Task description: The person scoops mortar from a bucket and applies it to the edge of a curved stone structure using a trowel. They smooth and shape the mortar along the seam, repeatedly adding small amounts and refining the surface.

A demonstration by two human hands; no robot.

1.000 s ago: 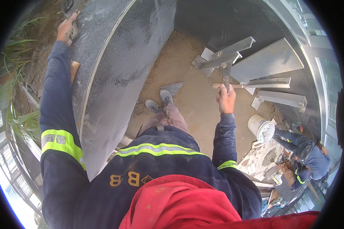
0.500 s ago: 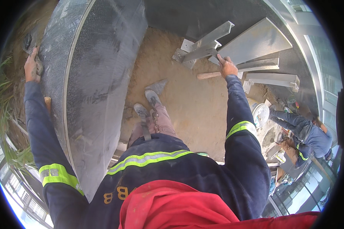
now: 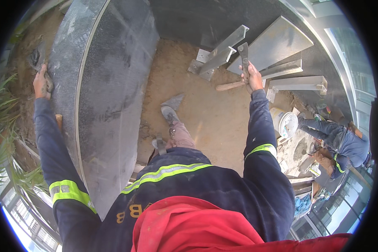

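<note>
Right grip [image 3: 253, 79] around a flat-bladed tool [image 3: 244, 61], blade [image 3: 243, 50] in fuller view than before, left grip [image 3: 40, 86] unclear

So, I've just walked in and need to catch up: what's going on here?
The person's right hand holds a flat-bladed scraper, blade pointing away from the body, near metal brackets. The left hand is at the outer edge of a dark wall, against a greyish thing too unclear to name. A white bucket is off to the right, with another person in blue beyond it.
</note>
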